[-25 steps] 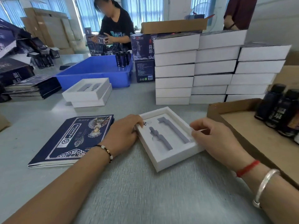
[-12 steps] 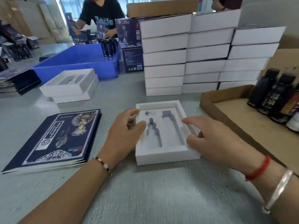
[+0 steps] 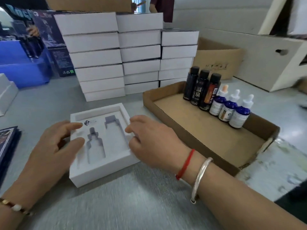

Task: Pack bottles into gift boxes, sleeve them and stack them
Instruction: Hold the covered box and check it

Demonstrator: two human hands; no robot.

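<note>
A grey table (image 3: 132, 205) fills the near part of the view. Two hands reach over it from the bottom edge. The left hand (image 3: 54, 146) lies on the left side of a white box (image 3: 103, 170), with its fingers spread and loose and its fingertips on the white foam inside. It grips nothing. The right hand (image 3: 154, 141) rests at the right side of the box, fingers bent a little and touching the box wall. It is loose too and holds nothing. A red string (image 3: 185, 165) and a silver bangle (image 3: 201, 178) sit on the right wrist. A bead bracelet (image 3: 13, 207) sits on the left wrist.

The white box lies flat on the table between the two hands. Its foam has two bottle-shaped holes, and both are bare.

At the far left edge, a dark blue stack of flat sleeves (image 3: 8, 146) lies on the table.

To the right of the box is a low brown cardboard tray (image 3: 207, 135). At its far end stand three dark bottles (image 3: 201, 90) with black caps and, just beside them, three blue dropper bottles (image 3: 230, 107) with white tops.

Behind the box are three tall stacks of white boxes (image 3: 129, 53), set close together. Further left is a blue bin (image 3: 21, 68). Further right is a big pale carton (image 3: 265, 63).
</note>
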